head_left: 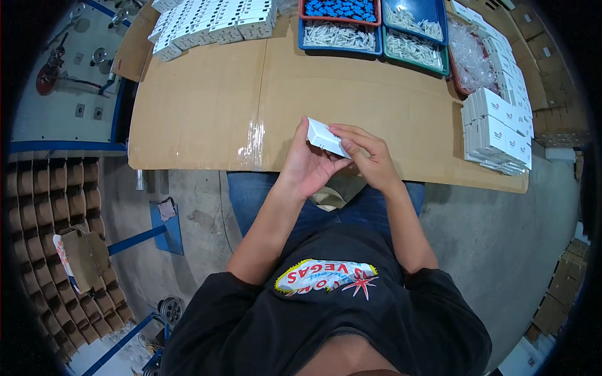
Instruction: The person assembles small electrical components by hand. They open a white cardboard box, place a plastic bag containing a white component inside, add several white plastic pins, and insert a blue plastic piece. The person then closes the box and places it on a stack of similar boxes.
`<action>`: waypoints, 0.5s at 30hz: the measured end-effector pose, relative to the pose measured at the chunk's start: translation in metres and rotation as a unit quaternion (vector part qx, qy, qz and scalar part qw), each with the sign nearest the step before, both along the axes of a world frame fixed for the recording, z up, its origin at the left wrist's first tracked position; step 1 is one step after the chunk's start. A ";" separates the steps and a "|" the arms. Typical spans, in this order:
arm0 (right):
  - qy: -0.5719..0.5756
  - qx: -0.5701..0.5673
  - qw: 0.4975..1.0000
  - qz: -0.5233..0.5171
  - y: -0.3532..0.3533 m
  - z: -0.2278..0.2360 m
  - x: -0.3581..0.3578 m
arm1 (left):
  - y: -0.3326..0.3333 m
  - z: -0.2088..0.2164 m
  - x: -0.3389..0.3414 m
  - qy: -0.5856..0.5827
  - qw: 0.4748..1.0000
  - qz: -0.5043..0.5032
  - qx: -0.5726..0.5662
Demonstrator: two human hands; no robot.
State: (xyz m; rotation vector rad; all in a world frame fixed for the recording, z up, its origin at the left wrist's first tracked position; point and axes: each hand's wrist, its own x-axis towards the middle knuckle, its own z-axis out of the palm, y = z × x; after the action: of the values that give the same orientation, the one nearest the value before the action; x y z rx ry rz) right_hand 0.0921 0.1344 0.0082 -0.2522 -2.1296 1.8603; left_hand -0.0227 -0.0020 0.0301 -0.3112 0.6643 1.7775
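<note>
A small white box-shaped piece (325, 136) is held between my two hands, just above the near edge of the cardboard-covered table (207, 106). My left hand (305, 164) is closed round its left side, the thumb along its edge and the palm turned up. My right hand (372, 156) grips the piece's right end, fingertips on top and thumb at its near side. Small dark marks show on the near edge of the piece. Its underside is hidden by my fingers.
White blocks with dark openings (216, 22) stand in rows at the far left. Trays of blue parts (342, 10) and white slender parts (338, 36) sit at the back. Stacked white boxes (498, 135) line the right edge, near a clear plastic bag (470, 56).
</note>
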 end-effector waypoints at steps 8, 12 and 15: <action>0.060 -0.125 0.989 -0.051 -0.009 0.007 -0.001 | 0.001 0.004 0.007 0.626 0.769 0.110 -0.060; 0.025 -0.194 0.980 -0.048 -0.014 0.019 0.000 | -0.002 -0.001 0.000 0.669 0.739 0.077 -0.022; 0.050 -0.168 0.983 -0.047 -0.009 0.010 0.002 | -0.002 -0.001 0.001 0.688 0.718 0.100 -0.039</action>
State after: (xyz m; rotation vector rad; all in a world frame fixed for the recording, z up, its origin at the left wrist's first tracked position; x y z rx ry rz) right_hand 0.0941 0.1254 0.0179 -0.3196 -1.7014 2.1201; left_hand -0.0217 -0.0038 0.0292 1.0894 1.7764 1.9744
